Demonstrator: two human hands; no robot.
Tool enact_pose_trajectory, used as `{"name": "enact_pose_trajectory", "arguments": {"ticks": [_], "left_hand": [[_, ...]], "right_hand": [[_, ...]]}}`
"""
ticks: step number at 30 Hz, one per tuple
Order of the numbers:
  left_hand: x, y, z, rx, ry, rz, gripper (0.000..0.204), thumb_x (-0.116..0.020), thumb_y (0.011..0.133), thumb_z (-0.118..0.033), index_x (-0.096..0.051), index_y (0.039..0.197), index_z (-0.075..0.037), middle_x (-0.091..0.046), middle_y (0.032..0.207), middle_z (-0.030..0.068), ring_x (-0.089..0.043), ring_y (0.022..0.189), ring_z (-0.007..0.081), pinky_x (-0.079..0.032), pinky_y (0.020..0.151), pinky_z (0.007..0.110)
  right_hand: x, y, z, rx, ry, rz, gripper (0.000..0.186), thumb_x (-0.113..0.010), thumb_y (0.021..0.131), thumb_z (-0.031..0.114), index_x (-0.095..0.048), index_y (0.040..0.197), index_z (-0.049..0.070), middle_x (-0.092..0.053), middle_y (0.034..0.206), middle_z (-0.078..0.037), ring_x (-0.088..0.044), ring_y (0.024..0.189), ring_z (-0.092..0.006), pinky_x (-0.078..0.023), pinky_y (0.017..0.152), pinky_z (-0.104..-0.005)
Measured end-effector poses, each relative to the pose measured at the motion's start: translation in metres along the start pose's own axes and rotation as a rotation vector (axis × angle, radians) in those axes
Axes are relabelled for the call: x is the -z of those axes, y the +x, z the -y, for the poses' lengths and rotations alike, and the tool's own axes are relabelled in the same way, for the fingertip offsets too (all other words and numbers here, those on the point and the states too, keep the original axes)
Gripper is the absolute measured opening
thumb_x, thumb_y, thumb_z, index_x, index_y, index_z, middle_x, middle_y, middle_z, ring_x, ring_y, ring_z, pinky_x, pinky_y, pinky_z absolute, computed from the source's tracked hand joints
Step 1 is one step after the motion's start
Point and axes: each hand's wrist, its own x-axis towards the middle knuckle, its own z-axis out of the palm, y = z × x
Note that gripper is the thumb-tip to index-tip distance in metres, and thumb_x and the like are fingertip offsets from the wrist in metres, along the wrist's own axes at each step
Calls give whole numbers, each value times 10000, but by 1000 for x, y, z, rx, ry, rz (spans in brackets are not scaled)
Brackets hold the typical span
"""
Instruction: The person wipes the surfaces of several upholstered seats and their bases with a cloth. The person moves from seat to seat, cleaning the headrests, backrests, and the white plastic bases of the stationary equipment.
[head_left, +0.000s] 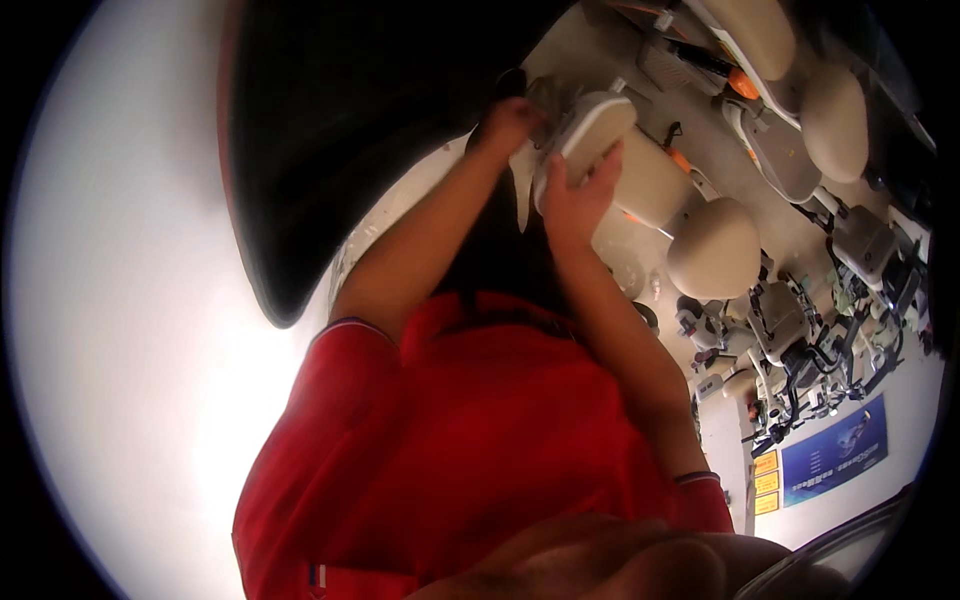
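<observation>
My right hand point(583, 198) is at the near side of a beige, white-rimmed scooter part point(598, 122), thumb and fingers spread across its edge and gripping it. To its left my left hand point(512, 124) is closed, its fingers curled close to the part's left side; blur and dimness hide what it holds. A long beige seat point(650, 180) lies just right of my right hand, and a rounded beige seat pad point(714, 248) follows nearer me. They appear to belong to the same scooter.
A black panel with a reddish edge point(226, 150) rises on the left. Several scooters with beige seats point(835, 122) stand in rows on the right, their handlebars point(800, 365) crowded together. Beyond them a blue poster point(835, 452) hangs on a white wall. The floor point(700, 125) is pale.
</observation>
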Motion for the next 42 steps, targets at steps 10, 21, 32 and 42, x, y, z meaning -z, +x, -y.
{"name": "enact_pose_trajectory", "arguments": {"ticks": [10, 21, 32, 42], "left_hand": [[84, 72, -53, -9, 729, -26, 293, -627, 807, -245, -638, 982, -11, -648, 946, 167, -630, 826, 235, -499, 735, 372], [-1, 118, -10, 134, 811, -157, 240, -614, 828, -173, -598, 1029, -43, -617, 1065, 169, -614, 926, 290, -485, 823, 416], [62, 207, -20, -72, 462, -332, 267, -574, 858, -288, -634, 898, -30, -646, 834, 163, -623, 772, 300, -490, 675, 415], [-10, 309, -71, -636, -77, -351, 174, -597, 811, -133, -619, 939, -16, -641, 750, 119, -596, 590, 220, -464, 537, 367]], "right_hand": [[12, -3, 4, -53, 15, 99, 815, -615, 773, 92, -126, 1409, -56, -279, 1399, -250, -350, 1268, -337, -310, 1043, -418], [12, -10, 10, -39, 119, 102, 883, -615, 795, 332, -114, 1403, -69, -272, 1391, -228, -306, 1274, -304, -250, 1049, -403], [11, -20, 3, -73, 139, 110, 958, -643, 779, 367, -60, 1409, -58, -232, 1409, -221, -267, 1300, -306, -236, 1055, -431], [10, -22, 1, -115, 282, 153, 998, -749, 665, 358, -178, 1371, -56, -284, 1354, -257, -378, 1210, -367, -337, 974, -441]]}}
